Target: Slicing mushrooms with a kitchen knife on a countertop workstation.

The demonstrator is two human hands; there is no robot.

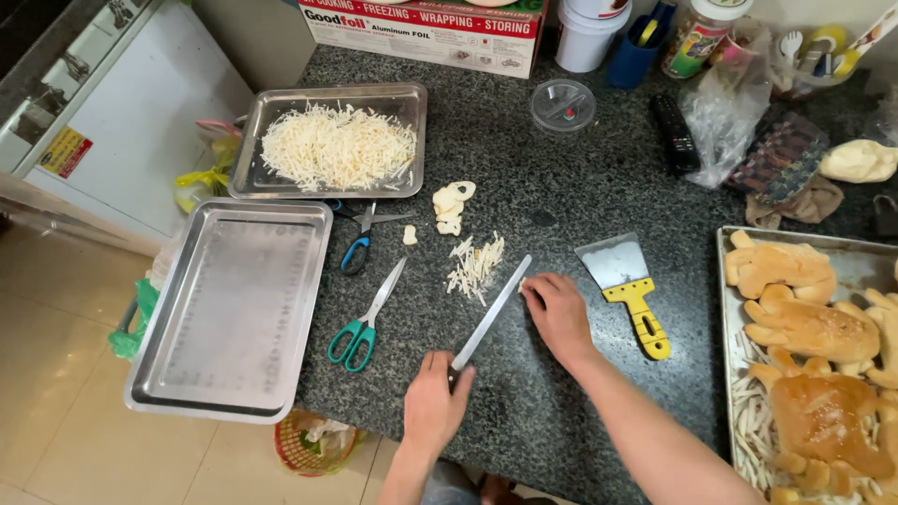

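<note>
On speckled granite, long steel knife [491, 313]

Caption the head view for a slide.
Left hand holds a long knife, right hand at its tip, beside pale shreds on a granite counter.

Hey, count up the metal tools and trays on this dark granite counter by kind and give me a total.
Long-bladed knife, in the left hand: 1
Green- and blue-handled scissors: 2
Yellow-handled metal scraper: 1
Rectangular steel trays, one empty, one with shredded white strips, one with browned bread shapes: 3
Total: 7
</note>
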